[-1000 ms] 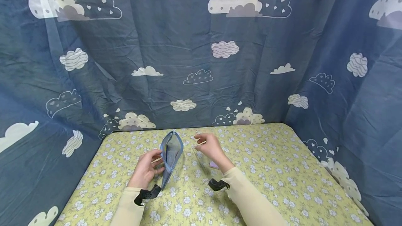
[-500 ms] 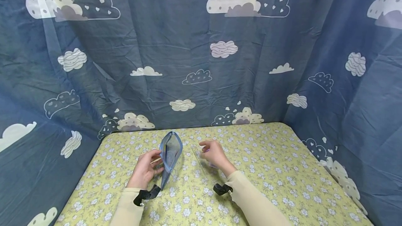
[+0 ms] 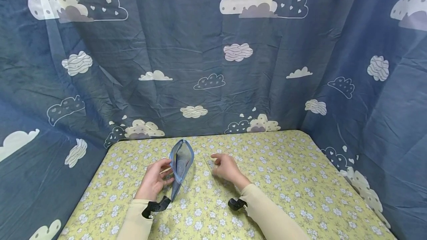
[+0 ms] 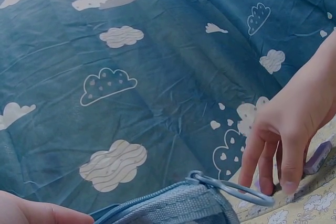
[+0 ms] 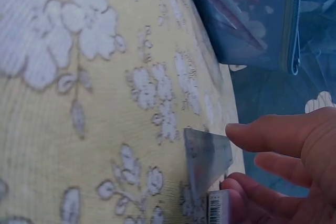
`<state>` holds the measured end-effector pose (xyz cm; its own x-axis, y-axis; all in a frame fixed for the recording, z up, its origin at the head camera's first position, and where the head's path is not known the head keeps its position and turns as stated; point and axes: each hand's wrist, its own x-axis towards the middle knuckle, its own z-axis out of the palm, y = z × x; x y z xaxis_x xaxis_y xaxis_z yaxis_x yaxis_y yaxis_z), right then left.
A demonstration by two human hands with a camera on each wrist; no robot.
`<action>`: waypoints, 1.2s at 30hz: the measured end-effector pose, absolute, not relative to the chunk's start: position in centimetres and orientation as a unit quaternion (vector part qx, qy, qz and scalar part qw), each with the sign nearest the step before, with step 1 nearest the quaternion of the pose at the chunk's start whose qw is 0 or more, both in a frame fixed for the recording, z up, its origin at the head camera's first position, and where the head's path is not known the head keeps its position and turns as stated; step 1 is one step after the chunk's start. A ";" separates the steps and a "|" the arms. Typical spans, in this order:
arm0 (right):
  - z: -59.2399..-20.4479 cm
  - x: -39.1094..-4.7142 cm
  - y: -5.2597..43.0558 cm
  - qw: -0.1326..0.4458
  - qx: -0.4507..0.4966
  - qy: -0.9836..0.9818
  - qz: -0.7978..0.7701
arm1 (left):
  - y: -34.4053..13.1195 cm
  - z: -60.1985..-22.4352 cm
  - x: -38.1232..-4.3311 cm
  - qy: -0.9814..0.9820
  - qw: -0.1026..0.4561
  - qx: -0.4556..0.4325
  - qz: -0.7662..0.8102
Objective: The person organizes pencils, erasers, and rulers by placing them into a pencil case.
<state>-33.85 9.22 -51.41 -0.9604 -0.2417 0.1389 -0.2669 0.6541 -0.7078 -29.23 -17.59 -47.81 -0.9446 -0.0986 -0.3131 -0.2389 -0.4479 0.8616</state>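
Observation:
My left hand grips the near side of a blue mesh zip pouch, whose mouth gapes upward. In the left wrist view the pouch's zip edge and pull ring show at the bottom. My right hand is low over the table, fingers reaching down. A clear ruler lies just left of its fingertips. In the right wrist view the ruler is beside the upper fingertip, and an eraser with a barcode sits against the lower fingertips. The head view hides the eraser behind the hand.
A yellow flowered cloth covers the table. Blue curtains with cloud prints rise behind and at both sides. Some thin items show inside the pouch through its mesh. Black wrist cameras sit on both sleeves.
My right hand has moved down and slightly right, toward the table, and now covers the purple eraser seen earlier. My left hand and the pouch have stayed almost in place.

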 end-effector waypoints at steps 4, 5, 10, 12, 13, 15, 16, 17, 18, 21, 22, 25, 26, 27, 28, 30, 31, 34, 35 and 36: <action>-51.7 -33.7 9.1 0.017 0.139 -0.912 0.386 | -17.6 -47.8 -29.2 0.524 0.040 -0.159 0.836; -51.7 -33.7 9.0 0.020 0.144 -0.912 0.383 | -17.6 -47.8 -29.2 0.525 0.040 -0.158 0.835; -51.8 -33.4 8.8 0.048 0.169 -0.917 0.358 | -17.6 -47.8 -29.0 0.524 0.040 -0.158 0.836; -51.8 -33.4 8.6 0.061 0.171 -0.921 0.344 | -17.5 -47.8 -29.0 0.521 0.040 -0.159 0.837; -51.8 -33.3 8.6 0.067 0.171 -0.923 0.337 | -17.5 -47.9 -29.0 0.522 0.039 -0.157 0.837; -51.7 -33.3 8.5 0.070 0.166 -0.927 0.330 | -17.5 -47.8 -28.9 0.520 0.040 -0.157 0.838; -51.7 -33.3 8.4 0.073 0.163 -0.929 0.326 | -17.5 -47.8 -28.9 0.521 0.040 -0.157 0.838; -51.6 -33.3 8.3 0.073 0.161 -0.930 0.322 | -17.5 -47.8 -28.9 0.521 0.040 -0.156 0.838; -51.6 -33.2 8.2 0.073 0.159 -0.931 0.320 | -17.5 -47.8 -28.9 0.521 0.040 -0.155 0.838; -51.5 -33.2 8.0 0.078 0.152 -0.933 0.316 | -17.5 -47.7 -29.0 0.521 0.041 -0.156 0.838; -51.5 -33.2 7.9 0.079 0.150 -0.935 0.313 | -17.6 -47.7 -29.0 0.522 0.041 -0.155 0.838; -51.5 -33.2 7.8 0.087 0.147 -0.934 0.312 | -17.6 -47.7 -29.1 0.522 0.039 -0.156 0.838; -51.5 -33.2 7.7 0.088 0.146 -0.935 0.312 | -17.6 -47.7 -29.1 0.522 0.038 -0.157 0.838; -51.5 -33.2 7.7 0.088 0.146 -0.935 0.311 | -17.6 -47.7 -29.1 0.520 0.037 -0.157 0.839; -51.5 -33.2 7.7 0.090 0.145 -0.935 0.310 | -17.5 -47.8 -29.1 0.521 0.037 -0.157 0.838; -51.5 -33.2 7.6 0.091 0.143 -0.936 0.308 | -17.5 -47.9 -29.1 0.522 0.036 -0.157 0.838; -51.5 -33.2 7.6 0.089 0.141 -0.937 0.308 | -17.5 -47.9 -29.1 0.521 0.036 -0.158 0.838; -51.5 -33.2 7.5 0.092 0.136 -0.938 0.306 | -17.5 -47.9 -29.1 0.524 0.035 -0.157 0.836; -51.5 -33.2 7.4 0.093 0.135 -0.937 0.308 | -17.5 -47.9 -29.1 0.523 0.034 -0.159 0.837; -51.5 -33.2 7.4 0.097 0.132 -0.937 0.309 | -17.5 -47.9 -29.1 0.524 0.034 -0.158 0.836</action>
